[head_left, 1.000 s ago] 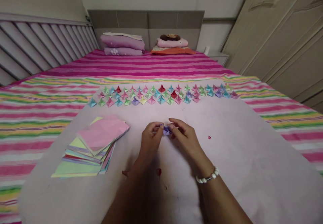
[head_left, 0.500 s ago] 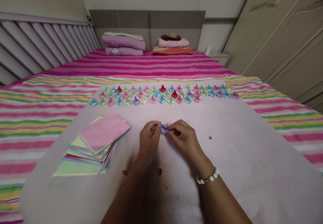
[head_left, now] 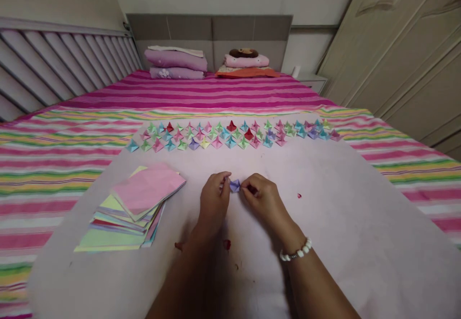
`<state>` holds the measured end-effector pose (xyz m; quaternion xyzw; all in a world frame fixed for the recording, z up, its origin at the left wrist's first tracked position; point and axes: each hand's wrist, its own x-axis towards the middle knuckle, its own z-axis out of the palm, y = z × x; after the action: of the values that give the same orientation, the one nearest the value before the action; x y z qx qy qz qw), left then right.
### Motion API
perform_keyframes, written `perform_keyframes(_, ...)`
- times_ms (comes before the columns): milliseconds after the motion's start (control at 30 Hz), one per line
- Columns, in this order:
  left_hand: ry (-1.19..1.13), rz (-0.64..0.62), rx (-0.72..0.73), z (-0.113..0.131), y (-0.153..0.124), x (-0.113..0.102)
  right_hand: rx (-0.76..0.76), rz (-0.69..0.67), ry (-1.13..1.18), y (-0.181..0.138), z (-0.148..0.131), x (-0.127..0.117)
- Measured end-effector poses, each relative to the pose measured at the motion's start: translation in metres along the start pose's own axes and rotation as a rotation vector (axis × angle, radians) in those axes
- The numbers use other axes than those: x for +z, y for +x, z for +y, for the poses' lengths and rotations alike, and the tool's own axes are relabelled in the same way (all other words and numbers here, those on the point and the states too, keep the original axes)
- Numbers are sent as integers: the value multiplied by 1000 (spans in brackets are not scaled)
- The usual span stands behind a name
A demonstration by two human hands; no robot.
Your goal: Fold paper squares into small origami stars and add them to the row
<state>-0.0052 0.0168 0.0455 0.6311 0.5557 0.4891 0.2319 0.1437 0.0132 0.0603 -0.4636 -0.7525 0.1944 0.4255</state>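
Note:
My left hand (head_left: 213, 198) and my right hand (head_left: 262, 197) meet over a pale pink board (head_left: 324, 223) laid on the bed. Between their fingertips they pinch a small folded purple paper piece (head_left: 235, 185), one hand on each side of it. Both sets of fingers are curled closed on it. A white bead bracelet (head_left: 296, 252) circles my right wrist. A stack of coloured square paper sheets (head_left: 133, 208), pink on top, lies to the left of my left hand.
Two rows of several small folded paper shapes (head_left: 230, 134) in many colours line the board's far edge. The striped bedspread (head_left: 54, 165) spreads around it. Pillows (head_left: 176, 62) rest at the headboard, a wardrobe (head_left: 403, 50) stands at right. Small red specks (head_left: 226, 244) dot the board.
My fingers have drawn closer together around the purple piece, which now looks more compact. The hands stay in the same place on the board.

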Motion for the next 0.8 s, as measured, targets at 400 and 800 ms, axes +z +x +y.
perform_keyframes(400, 163, -133, 119, -5, -1, 5, 80, -48, -14, 0, 5, 2)
perform_keyframes(800, 131, -182, 119, -13, -1, 6, 69, -105, -42, -2, 6, 2)
